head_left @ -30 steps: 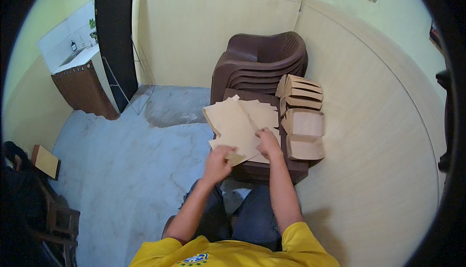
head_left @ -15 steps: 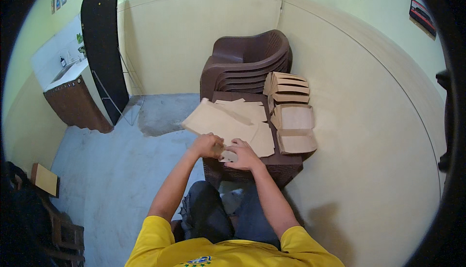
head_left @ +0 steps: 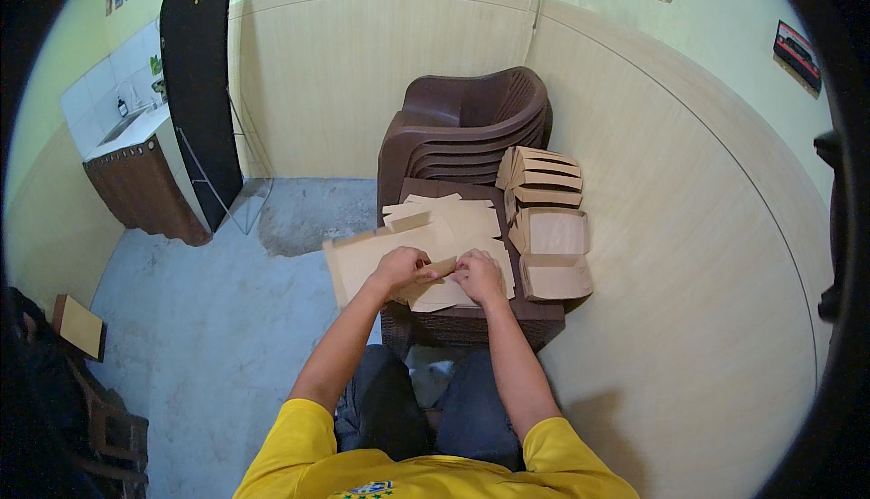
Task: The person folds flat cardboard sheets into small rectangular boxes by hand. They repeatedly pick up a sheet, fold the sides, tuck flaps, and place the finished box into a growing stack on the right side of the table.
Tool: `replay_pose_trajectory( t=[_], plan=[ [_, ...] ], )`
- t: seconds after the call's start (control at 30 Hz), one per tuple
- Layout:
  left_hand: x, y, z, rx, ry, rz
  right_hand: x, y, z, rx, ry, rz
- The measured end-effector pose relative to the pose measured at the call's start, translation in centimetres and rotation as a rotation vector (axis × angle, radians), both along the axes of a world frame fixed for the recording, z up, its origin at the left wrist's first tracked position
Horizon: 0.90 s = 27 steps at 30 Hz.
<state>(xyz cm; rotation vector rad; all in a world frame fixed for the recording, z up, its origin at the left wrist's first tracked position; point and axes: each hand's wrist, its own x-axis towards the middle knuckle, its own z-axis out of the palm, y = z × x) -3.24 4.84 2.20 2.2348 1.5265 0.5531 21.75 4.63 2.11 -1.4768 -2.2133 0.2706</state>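
A brown cardboard box blank (head_left: 362,254) with creased edges lies turned toward the left side of the small table, partly overhanging it. Along its near side, my left hand (head_left: 401,269) pinches one end of a raised flap. My right hand (head_left: 478,274) grips the other end of that flap, thumb and fingers closed on it. Beneath and behind are more flat cardboard blanks (head_left: 473,218), spread over the tabletop. To the right of my hands sits a folded cardboard box (head_left: 555,254), lid open. Behind it stand several nested folded boxes (head_left: 544,177).
The dark brown woven-pattern table (head_left: 471,327) stands before my knees. Stacked brown plastic chairs (head_left: 471,123) rise right behind it, and a panelled wall (head_left: 689,254) borders the right. At far left, a tall black board (head_left: 195,91) leans near a sink counter (head_left: 136,127).
The blank has swung round and dropped lower to the left, with flaps now raised. Both hands have shifted a little to the right and grip its near flap.
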Motion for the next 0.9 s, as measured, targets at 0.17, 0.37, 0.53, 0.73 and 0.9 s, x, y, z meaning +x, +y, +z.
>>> replay_pose_trajectory(
  t=[0.17, 0.37, 0.53, 0.73, 0.9],
  plan=[
    [0.2, -0.6, -0.7, 0.017, -0.227, 0.138, -1.0, 0.7, -1.4, -0.002, 0.079, -0.07],
    [1.2, -1.3, -0.5, 0.372, 0.156, 0.142, -3.3, 0.0, -3.0, 0.064, 0.193, -0.178],
    [-0.1, -0.3, -2.8, 0.213, -0.105, 0.013, -5.4, -0.8, -1.7, 0.023, 0.128, -0.296],
    [-0.4, -0.3, -4.0, 0.252, -0.158, 0.01, -5.6, 0.2, -1.3, -0.026, 0.131, -0.358],
    [-0.5, -0.5, -3.9, 0.204, -0.167, 0.003, -4.1, 3.2, -1.8, -0.145, 0.2, -0.432]
  ],
)
